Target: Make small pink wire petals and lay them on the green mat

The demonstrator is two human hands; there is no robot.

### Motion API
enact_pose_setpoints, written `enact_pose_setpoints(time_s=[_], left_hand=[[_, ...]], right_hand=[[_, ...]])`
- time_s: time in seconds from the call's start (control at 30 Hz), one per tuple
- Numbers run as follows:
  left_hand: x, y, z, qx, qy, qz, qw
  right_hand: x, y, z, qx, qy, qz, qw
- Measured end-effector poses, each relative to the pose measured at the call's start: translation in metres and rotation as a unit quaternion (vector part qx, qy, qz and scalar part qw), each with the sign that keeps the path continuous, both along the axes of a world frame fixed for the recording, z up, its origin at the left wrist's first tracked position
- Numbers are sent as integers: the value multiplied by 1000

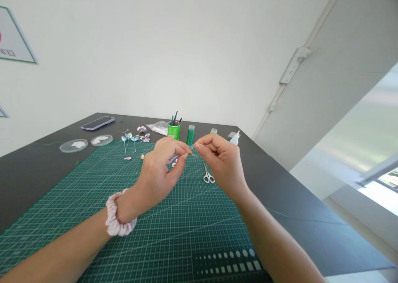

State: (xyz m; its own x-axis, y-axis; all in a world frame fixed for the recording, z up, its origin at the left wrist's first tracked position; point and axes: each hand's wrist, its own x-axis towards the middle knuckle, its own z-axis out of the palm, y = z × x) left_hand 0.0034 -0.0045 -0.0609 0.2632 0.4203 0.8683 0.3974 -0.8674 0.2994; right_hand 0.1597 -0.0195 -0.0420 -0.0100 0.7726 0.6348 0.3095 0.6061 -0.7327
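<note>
My left hand (163,167), with a pale scrunchie (116,216) on its wrist, pinches the end of a thin, pale wire-like strand (194,155) between thumb and forefinger. Close beside it, my right hand (222,156) also has its fingertips pressed together, near the strand's other end. Whatever those right fingertips hold is too small to name. Both hands are raised over the green cutting mat (155,229). White-handled scissors (209,177) lie on the mat beyond my right hand. Small pink pieces (173,160) show partly behind my left fingers.
Behind the hands stand a green tin (173,131) of tools, a green tube (190,136) and a white bottle (235,138). Blue flowers (129,138), purple flowers (144,137), a clear dish (74,146) and a phone (98,123) are left. A dark stencil (228,258) lies in front.
</note>
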Motion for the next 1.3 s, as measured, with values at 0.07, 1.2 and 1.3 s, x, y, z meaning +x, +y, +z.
enact_pose_setpoints(time_s=[0.07,1.2,1.3], left_hand=[[0,-1,1,3,-4,-4,1000],[1,1,2,-5,-65,66,996],[1,1,1,6,-58,67,996]], right_hand=[[1,2,2,-35,28,33,998],[-30,-15,-25,-126,121,121,977],[-28,-20,-25,-38,29,51,998]])
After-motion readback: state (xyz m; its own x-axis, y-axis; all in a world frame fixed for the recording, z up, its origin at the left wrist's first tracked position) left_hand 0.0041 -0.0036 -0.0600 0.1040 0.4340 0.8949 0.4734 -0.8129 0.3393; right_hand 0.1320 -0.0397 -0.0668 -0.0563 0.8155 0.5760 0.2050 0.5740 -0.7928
